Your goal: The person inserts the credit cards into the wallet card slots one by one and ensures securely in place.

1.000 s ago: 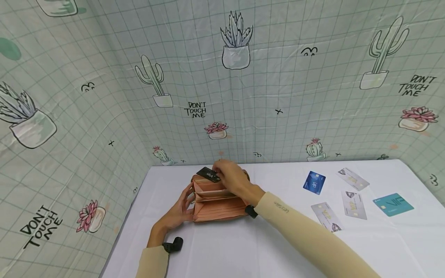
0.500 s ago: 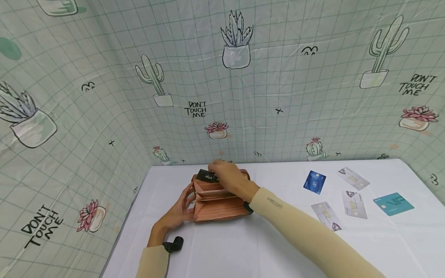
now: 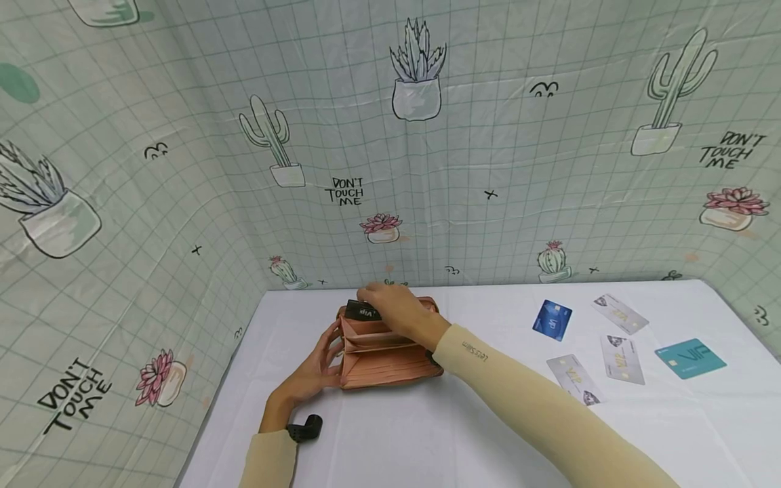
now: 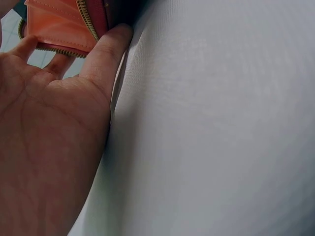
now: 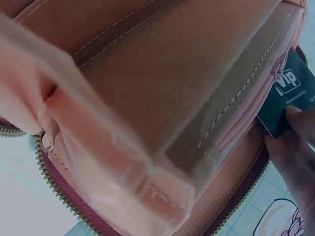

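Observation:
An unzipped peach-coloured wallet (image 3: 384,371) with several compartments stands spread at the back left of the table. My left hand (image 3: 314,366) grips its left end. In the left wrist view the thumb lies by the near edge, and other fingers touch the brass-zippered rim of the wallet (image 4: 59,29). My right hand (image 3: 399,310) reaches over the wallet's back part and pinches a black "VIP" card (image 3: 361,311). The right wrist view shows this dark card (image 5: 290,88) between thumb and fingers, at the rearmost slot beside a small inner zip; its lower part is hidden in the wallet.
To the right on the white table (image 3: 488,434) lie a blue card (image 3: 552,320), a teal card (image 3: 691,358) and several silver-grey cards (image 3: 622,359). A cloth printed with cacti (image 3: 476,156) hangs behind and at the left of the table.
The right hand has moved a little left with the black card, which has levelled out and sunk lower behind the wallet's back compartment. The left hand and the wallet stay put.

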Tool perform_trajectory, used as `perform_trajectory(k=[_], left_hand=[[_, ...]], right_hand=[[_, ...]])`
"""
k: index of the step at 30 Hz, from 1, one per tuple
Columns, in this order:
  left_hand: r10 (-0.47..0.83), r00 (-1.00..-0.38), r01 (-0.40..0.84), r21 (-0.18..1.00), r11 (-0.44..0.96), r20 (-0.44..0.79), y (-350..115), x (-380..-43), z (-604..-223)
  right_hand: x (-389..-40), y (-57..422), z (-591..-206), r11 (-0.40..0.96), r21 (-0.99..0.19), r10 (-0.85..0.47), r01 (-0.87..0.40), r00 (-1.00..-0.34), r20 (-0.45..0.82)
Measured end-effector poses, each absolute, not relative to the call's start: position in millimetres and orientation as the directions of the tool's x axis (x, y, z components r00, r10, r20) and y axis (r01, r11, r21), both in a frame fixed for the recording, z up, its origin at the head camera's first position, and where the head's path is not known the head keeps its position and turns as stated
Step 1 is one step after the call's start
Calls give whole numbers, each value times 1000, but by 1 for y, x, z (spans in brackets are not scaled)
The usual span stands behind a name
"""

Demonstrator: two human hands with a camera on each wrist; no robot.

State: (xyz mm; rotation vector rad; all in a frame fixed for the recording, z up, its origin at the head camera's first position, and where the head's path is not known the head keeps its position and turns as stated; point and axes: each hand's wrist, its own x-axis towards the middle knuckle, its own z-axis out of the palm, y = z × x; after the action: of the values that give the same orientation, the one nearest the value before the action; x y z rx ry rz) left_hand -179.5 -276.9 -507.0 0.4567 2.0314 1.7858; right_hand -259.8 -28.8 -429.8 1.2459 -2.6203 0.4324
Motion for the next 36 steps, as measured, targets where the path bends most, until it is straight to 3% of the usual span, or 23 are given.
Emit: perform_trajectory(k=[7, 24, 36], left_hand=[[496, -864, -20, 991, 129, -82, -275, -179, -507], [501, -862, -2, 989, 145, -75, -273, -180, -507], [497, -864, -13, 989, 144, -84, -277, -180, -507]], right_hand=[[-259, -31, -429, 585, -89, -759, -806, -584, 288], [-257, -33, -431, 588, -130, -765, -798, -601, 230], [-254, -30, -428, 564, -57, -812, -824, -566, 147]])
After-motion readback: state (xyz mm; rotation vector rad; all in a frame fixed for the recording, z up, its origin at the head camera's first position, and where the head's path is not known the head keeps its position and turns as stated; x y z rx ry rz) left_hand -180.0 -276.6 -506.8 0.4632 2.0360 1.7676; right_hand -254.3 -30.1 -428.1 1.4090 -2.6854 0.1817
